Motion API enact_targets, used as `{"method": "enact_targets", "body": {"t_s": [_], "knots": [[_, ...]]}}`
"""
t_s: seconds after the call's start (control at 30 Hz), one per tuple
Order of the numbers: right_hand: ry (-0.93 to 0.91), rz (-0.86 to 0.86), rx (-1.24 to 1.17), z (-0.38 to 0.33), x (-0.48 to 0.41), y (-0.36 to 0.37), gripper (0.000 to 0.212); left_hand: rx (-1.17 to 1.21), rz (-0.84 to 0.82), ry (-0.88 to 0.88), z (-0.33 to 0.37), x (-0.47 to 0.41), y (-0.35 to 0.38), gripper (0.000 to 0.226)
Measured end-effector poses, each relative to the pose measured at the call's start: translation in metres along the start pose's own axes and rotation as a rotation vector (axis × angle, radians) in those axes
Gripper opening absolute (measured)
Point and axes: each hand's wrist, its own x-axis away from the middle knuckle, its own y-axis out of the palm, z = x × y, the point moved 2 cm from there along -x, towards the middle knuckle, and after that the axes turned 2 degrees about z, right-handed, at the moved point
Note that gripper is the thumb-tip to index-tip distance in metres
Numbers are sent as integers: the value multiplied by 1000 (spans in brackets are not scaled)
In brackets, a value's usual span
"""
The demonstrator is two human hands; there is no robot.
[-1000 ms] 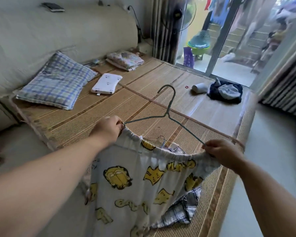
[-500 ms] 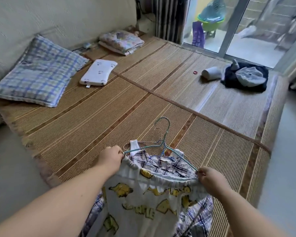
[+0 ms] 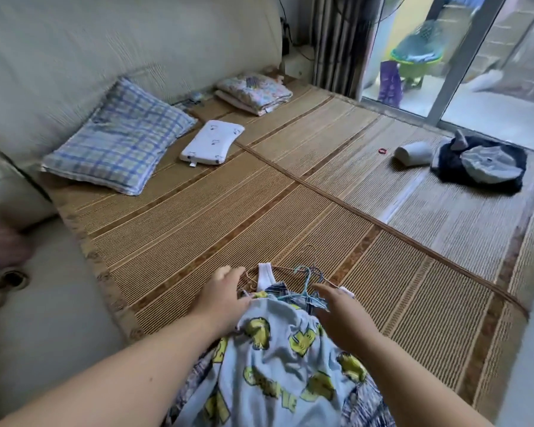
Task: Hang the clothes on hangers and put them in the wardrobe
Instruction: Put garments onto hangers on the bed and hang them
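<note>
Pale shorts printed with yellow cartoon cats [image 3: 278, 359] lie on a pile of plaid clothes [image 3: 363, 408] at the near edge of the woven bed mat [image 3: 198, 217]. At the waistband the hook of a teal wire hanger [image 3: 305, 283] sticks out, and a copper wire hanger [image 3: 255, 272] and a white strap [image 3: 264, 277] lie beside it. My left hand [image 3: 225, 292] rests over the left end of the waistband with relaxed fingers. At the right end, my right hand [image 3: 336, 308] lies flat with its fingers toward the teal hook. Neither hand visibly grips anything.
On the mat lie a plaid pillow [image 3: 117, 143], a small white pillow [image 3: 211, 143], a folded blanket [image 3: 253, 92], a white roll [image 3: 413, 154] and a dark heap of clothes [image 3: 478, 164]. A glass sliding door [image 3: 453, 57] stands beyond the mat. A sandal [image 3: 3, 285] lies on the floor at left.
The shorts on the teal hanger came down from mid-air onto the pile. Both hands have let go of the waistband ends and now lie loose over it.
</note>
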Motion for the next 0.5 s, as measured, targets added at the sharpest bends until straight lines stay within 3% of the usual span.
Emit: {"method": "enact_targets", "body": {"t_s": [0.13, 0.3, 0.5], "knots": [[-305, -2, 80, -105, 21, -20, 53, -8, 85, 37, -9, 47, -65, 63], [-685, 110, 88, -258, 63, -39, 57, -9, 347, 31, -53, 129, -179, 62], [-1026, 187, 45, -418, 138, -32, 54, -274, 651, -76, -135, 256, -293, 65]]}}
